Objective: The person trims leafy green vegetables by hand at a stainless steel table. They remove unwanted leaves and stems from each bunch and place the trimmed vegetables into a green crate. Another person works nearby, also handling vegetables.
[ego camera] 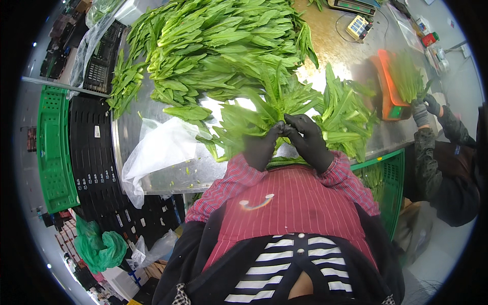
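Both my hands wear black gloves and meet in front of my apron, over the metal table's near edge. My left hand (pixel 263 146) and my right hand (pixel 309 141) grip the stem ends of a bunch of long-leaved greens (pixel 280 95), its leaves fanning away from me and partly blurred. A large pile of the same leafy greens (pixel 228 42) lies beyond. A smaller heap of greens (pixel 345 114) is just right of my right hand. A thin white plastic sheet (pixel 164 145) lies to the left, overhanging the metal table (pixel 175 181).
On the right, a co-worker's gloved hands (pixel 423 108) hold greens at an orange scale (pixel 389 91). Black crates (pixel 91 152) and a green crate (pixel 57 148) stand left of the table. Another green crate (pixel 394 190) is below its right side. A power strip (pixel 358 27) lies at the far right.
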Action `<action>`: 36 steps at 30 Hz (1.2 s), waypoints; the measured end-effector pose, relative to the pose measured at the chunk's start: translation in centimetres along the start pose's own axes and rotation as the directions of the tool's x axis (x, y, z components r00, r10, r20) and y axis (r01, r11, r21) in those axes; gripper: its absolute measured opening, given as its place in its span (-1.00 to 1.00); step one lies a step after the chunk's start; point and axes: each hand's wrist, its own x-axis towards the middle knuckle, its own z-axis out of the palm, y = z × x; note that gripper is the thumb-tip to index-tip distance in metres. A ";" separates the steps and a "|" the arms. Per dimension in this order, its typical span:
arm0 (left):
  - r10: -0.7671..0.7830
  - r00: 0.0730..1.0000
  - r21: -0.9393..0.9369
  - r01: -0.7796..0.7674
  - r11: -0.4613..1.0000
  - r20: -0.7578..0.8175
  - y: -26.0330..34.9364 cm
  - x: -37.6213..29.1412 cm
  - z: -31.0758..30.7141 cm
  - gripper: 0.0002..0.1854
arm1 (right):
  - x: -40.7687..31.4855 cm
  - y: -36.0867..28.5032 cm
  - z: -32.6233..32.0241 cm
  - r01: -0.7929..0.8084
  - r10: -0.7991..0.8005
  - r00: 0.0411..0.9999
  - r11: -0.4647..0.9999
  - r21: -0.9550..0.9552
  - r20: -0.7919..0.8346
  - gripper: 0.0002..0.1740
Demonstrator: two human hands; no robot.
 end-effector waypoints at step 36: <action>-0.053 0.989 -0.371 -0.001 0.929 -0.136 0.8 0.7 0.7 -0.72 | 0.0 0.2 0.4 -0.410 0.387 0.912 0.869 0.276 0.136 -0.68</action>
